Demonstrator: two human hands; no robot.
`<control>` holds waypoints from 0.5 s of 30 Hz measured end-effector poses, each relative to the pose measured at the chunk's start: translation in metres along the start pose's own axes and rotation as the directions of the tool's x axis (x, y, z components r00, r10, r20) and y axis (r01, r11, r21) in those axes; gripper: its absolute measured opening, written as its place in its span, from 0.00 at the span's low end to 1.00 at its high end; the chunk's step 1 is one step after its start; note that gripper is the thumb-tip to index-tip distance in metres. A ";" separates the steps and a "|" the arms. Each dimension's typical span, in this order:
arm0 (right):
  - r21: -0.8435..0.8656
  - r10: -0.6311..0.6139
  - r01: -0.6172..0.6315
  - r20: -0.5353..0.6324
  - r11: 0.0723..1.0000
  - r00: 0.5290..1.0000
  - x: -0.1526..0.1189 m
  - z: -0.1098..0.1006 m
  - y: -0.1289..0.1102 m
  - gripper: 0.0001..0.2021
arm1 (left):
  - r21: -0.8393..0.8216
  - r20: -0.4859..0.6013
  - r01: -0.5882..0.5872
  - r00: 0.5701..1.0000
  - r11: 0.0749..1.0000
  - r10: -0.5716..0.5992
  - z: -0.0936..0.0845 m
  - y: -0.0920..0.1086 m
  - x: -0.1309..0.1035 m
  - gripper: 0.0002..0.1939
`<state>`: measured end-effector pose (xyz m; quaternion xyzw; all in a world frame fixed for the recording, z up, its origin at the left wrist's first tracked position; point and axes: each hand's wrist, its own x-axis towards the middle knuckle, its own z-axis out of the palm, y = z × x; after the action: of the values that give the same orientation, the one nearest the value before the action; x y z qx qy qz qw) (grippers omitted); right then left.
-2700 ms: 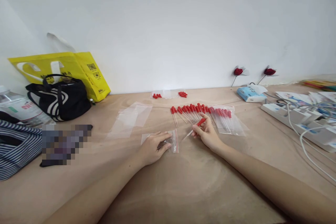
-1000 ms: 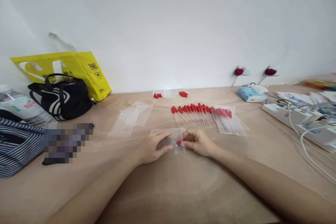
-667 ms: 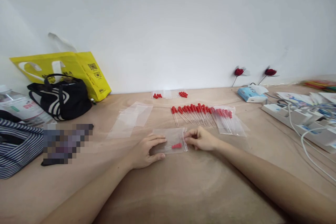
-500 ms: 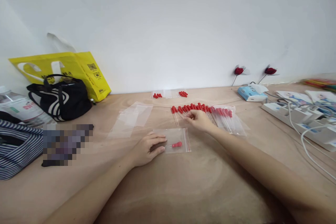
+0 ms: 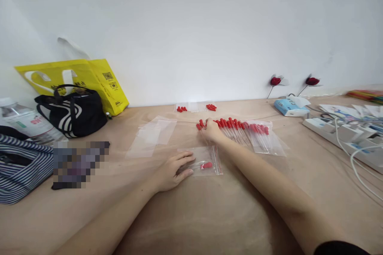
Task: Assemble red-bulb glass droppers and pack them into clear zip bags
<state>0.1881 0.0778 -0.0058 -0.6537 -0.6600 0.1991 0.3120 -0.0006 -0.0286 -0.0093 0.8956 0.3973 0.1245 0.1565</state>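
My left hand (image 5: 176,170) lies with fingers apart on the left part of a clear zip bag (image 5: 209,153). Inside or on that bag is a dropper with a red bulb (image 5: 206,165), its clear stem pointing at my fingers. My right hand (image 5: 211,130) reaches into the left end of a row of red-bulbed droppers (image 5: 230,124), its fingers closed near the bulbs; what they pinch is hidden. At the right end of the row, several droppers lie in or under another clear bag (image 5: 271,143).
Flat clear bags (image 5: 152,135) lie to the left. Small red bulbs (image 5: 181,109) sit on bags by the wall. A yellow bag (image 5: 112,87) and black bag (image 5: 80,113) stand at left. A tissue pack (image 5: 290,106) and power strips (image 5: 344,135) are at right.
My right hand has moved left and slightly down along the dropper row. My left hand stays on the zip bag. The whole view has shifted slightly.
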 end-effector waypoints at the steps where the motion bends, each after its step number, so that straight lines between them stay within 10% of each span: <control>1: 0.014 -0.018 0.018 0.003 1.000 1.000 -0.002 -0.006 0.002 0.19 | 0.000 0.001 0.001 1.000 1.000 -0.001 0.000 0.000 0.000 0.20; 8: 0.456 -0.081 0.074 -0.005 0.887 0.997 -0.043 -0.053 0.042 0.36 | -0.008 -0.016 0.010 1.000 1.000 -0.011 0.000 0.003 0.002 0.19; 15: 0.721 0.049 -0.010 -0.033 0.693 0.998 -0.079 -0.045 0.061 0.34 | -0.007 -0.018 0.019 1.000 1.000 -0.019 -0.002 0.005 0.002 0.19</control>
<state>0.2600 -0.0028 -0.0262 -0.4948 -0.5109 0.4302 0.5560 0.0034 -0.0294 -0.0057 0.8900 0.4069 0.1326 0.1574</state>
